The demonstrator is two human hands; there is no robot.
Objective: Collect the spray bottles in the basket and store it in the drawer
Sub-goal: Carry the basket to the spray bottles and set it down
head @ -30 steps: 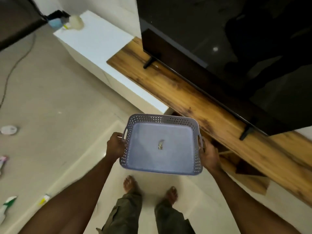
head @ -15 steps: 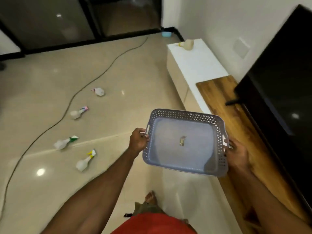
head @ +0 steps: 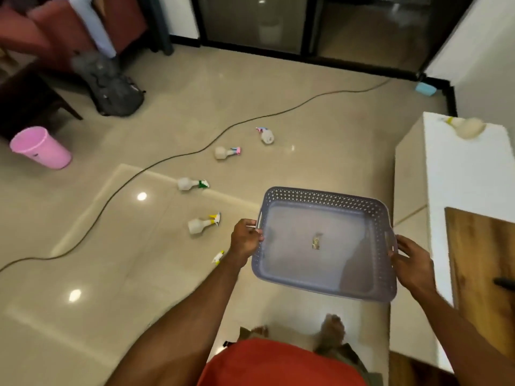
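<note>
Spray bottles (head: 201, 223) and a cable (head: 156, 168) litter the floor (head: 83, 246) beyond the basket (head: 323, 243)

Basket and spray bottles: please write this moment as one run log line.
basket: held, no bottles inside | left hand: on handle | right hand: on handle | spray bottles: lying on floor | step: collecting not started

Single head-worn view, angled steeply forward and down from standing height; basket (head: 324, 243) close below, floor (head: 139, 246) farther, wide-angle bending at edges.

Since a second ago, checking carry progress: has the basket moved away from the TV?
Yes. The basket, held by both hands, has swung left, off the wooden shelf and over the floor, toward the spray bottles.
</note>
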